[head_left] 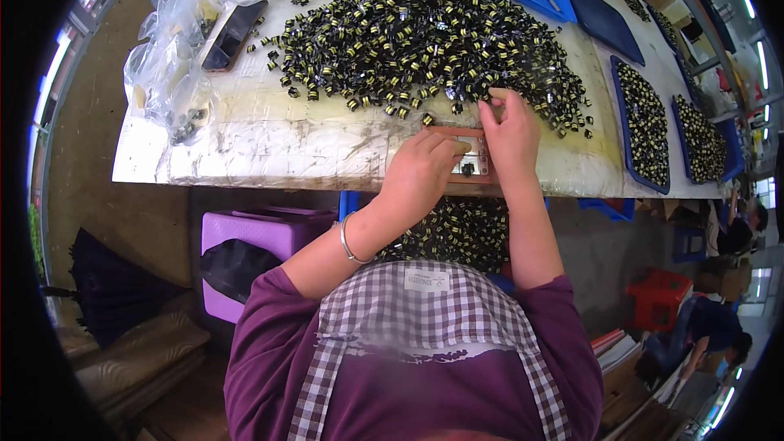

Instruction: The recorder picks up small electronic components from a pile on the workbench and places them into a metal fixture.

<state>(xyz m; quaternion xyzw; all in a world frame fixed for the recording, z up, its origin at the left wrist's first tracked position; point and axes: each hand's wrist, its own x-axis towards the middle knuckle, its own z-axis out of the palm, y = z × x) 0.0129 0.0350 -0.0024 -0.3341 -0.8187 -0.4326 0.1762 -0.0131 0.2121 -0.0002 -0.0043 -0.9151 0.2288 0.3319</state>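
Note:
A wide heap of small black parts with yellow bands [416, 37] covers the far middle of the table. At its near edge my right hand [514, 135] pinches thumb and forefinger round one small black part, largely hidden by the fingertips. My left hand [418, 167] is closed, its fingers curled over a small flat orange-framed fixture [457, 180] near the table's front edge. Whatever those fingers hold is hidden. One dark part [468, 169] lies on the fixture's pale face, beside the left fingertips. A loose part [428, 119] sits just beyond the fixture.
A phone [234, 36] and crumpled clear plastic bags [167, 53] lie at the left. Blue trays of parts [627, 147] stand at the right, with a dark blue lid [603, 20] farther back. Below the table edge is a bin of parts [457, 233] and a purple stool [220, 249].

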